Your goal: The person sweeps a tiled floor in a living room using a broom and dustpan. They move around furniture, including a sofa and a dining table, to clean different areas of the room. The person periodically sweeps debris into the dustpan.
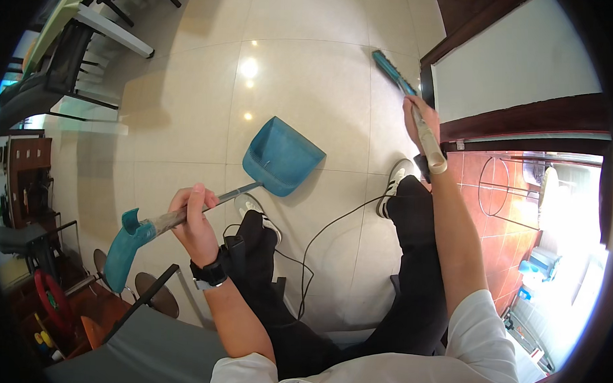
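My left hand (196, 223) grips the grey pole of a long-handled blue plastic dustpan (286, 158). The pole's curved teal grip (124, 253) sticks out past my wrist, and the pan lies low at the floor with its mouth turned away from me. In my right hand (421, 122) is the pale handle of a broom, its end (435, 163) pointing back along my forearm. The broom's teal head (391, 70) with dark bristles is at the floor close to the door frame, apart from the dustpan.
A thin black cable (310, 242) runs across the tiles between my legs. Black chairs (67, 71) and a white table leg (114, 30) stand at upper left. A grey seat (164, 346) is at lower left. On the right, a dark wooden door frame (521, 118) borders a red-tiled area (497, 238).
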`<action>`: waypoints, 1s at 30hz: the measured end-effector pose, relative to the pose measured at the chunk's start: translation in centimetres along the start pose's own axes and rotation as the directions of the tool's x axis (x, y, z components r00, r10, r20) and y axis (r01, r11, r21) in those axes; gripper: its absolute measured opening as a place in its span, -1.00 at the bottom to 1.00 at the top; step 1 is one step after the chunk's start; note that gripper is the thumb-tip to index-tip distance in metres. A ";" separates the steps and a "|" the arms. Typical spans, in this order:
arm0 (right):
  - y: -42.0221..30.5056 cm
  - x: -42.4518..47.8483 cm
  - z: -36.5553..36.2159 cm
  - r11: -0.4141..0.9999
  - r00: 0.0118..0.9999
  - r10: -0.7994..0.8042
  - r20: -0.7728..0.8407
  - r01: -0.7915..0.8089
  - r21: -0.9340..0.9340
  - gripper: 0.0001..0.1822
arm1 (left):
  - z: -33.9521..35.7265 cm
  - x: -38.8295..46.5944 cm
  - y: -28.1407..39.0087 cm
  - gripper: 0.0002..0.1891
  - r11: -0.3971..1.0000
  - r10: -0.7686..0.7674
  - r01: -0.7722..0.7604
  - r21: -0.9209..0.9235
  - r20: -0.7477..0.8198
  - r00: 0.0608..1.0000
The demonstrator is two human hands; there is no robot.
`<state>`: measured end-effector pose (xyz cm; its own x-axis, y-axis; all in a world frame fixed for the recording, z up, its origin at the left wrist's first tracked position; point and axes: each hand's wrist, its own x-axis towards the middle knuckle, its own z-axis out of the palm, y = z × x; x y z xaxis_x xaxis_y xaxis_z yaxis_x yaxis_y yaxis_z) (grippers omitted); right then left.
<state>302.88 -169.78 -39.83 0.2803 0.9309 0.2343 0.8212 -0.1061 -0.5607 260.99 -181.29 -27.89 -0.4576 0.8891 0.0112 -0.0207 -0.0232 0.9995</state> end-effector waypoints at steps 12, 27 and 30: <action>-10.4 -6.6 -3.1 0.969 0.938 0.018 0.346 -0.102 0.226 -0.77 | 0.2 0.1 0.1 -0.81 0.993 -0.090 0.085 0.084 0.064 0.994; -11.0 -6.1 -4.6 0.949 0.965 -0.048 0.260 -0.037 0.314 -0.78 | -0.6 -0.1 -1.1 -0.55 0.998 -0.034 0.039 0.048 -0.088 0.996; -8.5 -4.5 -2.8 0.959 0.984 -0.007 0.176 -0.043 0.279 -0.78 | -0.1 -0.2 -0.2 -0.55 0.996 -0.058 0.067 0.061 -0.147 0.987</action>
<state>296.07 -174.06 -33.87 0.1824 0.9786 0.0950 0.6373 -0.0441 -0.7693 261.00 -181.55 -28.06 -0.5812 0.8122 -0.0508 0.0028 0.0645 0.9979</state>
